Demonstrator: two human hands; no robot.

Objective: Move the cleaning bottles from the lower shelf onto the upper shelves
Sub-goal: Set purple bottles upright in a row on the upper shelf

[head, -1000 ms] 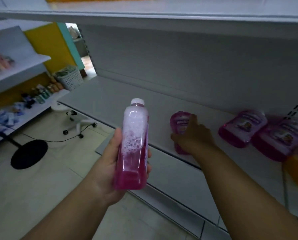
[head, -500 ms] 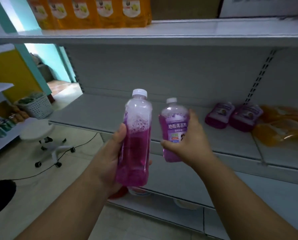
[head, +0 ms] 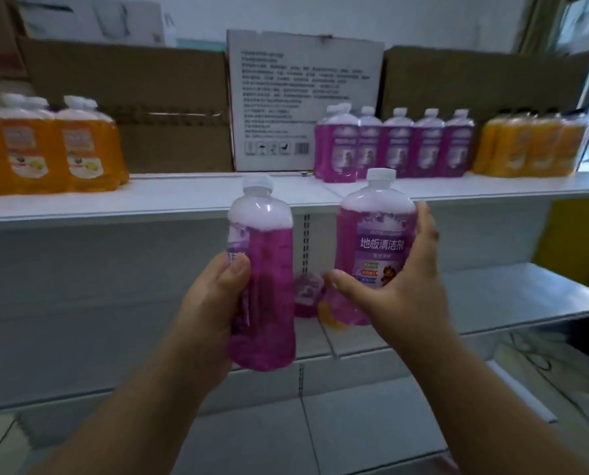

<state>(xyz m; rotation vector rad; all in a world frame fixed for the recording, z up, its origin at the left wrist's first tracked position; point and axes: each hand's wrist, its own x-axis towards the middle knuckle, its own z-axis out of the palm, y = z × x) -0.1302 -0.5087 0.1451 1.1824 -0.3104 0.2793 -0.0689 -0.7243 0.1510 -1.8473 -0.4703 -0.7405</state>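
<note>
While both hands are full, we judge the job partly done. In the head view, the left hand (head: pixel 214 303) grips one purple bottle (head: pixel 263 286) and the right hand (head: pixel 402 286) wraps another purple bottle (head: pixel 375 248), both upright below the upper shelf (head: pixel 183 197), where a purple row (head: pixel 395 145) stands. Bottles on the lower shelf (head: pixel 526 296) remain.

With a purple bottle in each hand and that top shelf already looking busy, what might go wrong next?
1. The right hand holds the labelled purple bottle with fairly straight fingers, so that loose grip may slip as it lifts.
2. The row of purple bottles on the white upper shelf stands tightly packed; a careless placement might topple one.
3. The left hand carries the foamy purple bottle close beside the other, so they might knock together.
</note>
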